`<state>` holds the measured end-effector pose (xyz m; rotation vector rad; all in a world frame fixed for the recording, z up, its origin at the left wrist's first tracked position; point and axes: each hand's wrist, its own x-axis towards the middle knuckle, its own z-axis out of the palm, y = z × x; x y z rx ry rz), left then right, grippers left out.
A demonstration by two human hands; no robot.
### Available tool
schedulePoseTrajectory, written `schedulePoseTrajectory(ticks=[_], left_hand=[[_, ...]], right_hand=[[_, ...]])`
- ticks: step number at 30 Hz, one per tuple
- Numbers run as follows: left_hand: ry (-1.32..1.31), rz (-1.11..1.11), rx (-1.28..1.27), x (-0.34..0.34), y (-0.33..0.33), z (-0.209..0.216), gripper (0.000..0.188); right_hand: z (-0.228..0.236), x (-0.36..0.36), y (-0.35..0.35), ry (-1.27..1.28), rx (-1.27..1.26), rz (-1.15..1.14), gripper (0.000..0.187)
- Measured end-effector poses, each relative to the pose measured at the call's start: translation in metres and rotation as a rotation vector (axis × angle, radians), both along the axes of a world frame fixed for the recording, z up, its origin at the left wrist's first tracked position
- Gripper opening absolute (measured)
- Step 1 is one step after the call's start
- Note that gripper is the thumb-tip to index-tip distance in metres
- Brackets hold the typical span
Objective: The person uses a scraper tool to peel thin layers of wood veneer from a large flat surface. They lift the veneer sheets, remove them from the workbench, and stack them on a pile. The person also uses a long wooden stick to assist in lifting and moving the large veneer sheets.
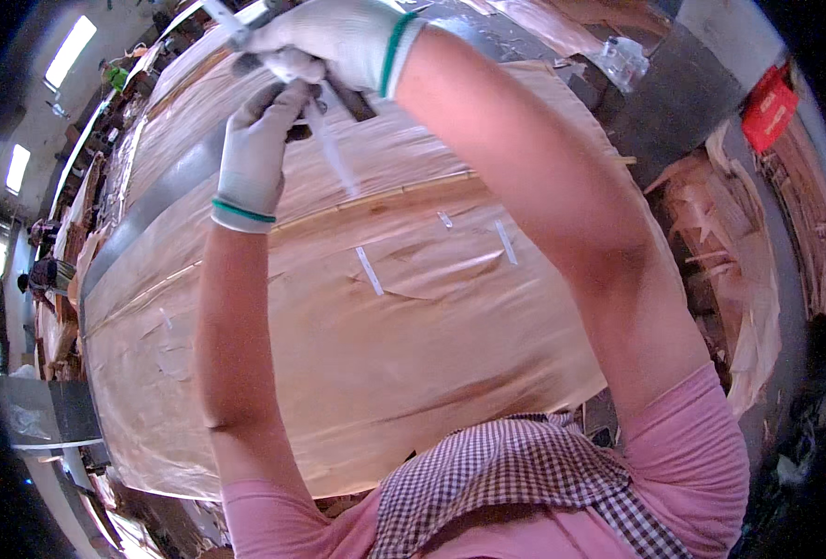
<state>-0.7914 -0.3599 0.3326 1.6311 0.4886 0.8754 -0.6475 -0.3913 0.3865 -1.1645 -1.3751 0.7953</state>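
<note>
Both my hands wear white knit gloves with green cuffs and meet at the upper left, over the wood veneer sheet (413,363). My left hand (256,154) is closed, its thumb and fingers pinched together close under the right. From between the hands hangs a translucent white strip of tape (335,158), smeared by motion. My right hand (338,42) is closed round a tool with pale and dark parts (231,23), mostly hidden by the glove. Short white tape pieces (369,270) lie stuck on the veneer below the hands.
A thin straight strip (403,189) crosses the veneer sheet. Torn veneer pieces (720,270) are heaped at the right, near a red item (770,107). Clear plastic wrapping (622,63) lies at the upper right. A person (49,277) is at the far left.
</note>
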Motion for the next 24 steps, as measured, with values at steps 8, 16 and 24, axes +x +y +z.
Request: schedulePoseTrajectory(ticks=[8, 16, 24], left_hand=[[-0.18, 0.02, -0.672, -0.036, -0.04, -0.139, 0.022], [0.22, 0.128, -0.552, -0.023, -0.111, -0.236, 0.019], [0.715, 0.295, 0.755, 0.016, -0.093, -0.295, 0.054]], right_hand=[[-0.083, 0.012, -0.067, 0.461, -0.014, 0.125, 0.035], [-0.271, -0.036, -0.219, 0.546, -0.722, -0.087, 0.021], [-0.33, -0.014, -0.179, 0.836, -0.66, -0.415, 0.021]])
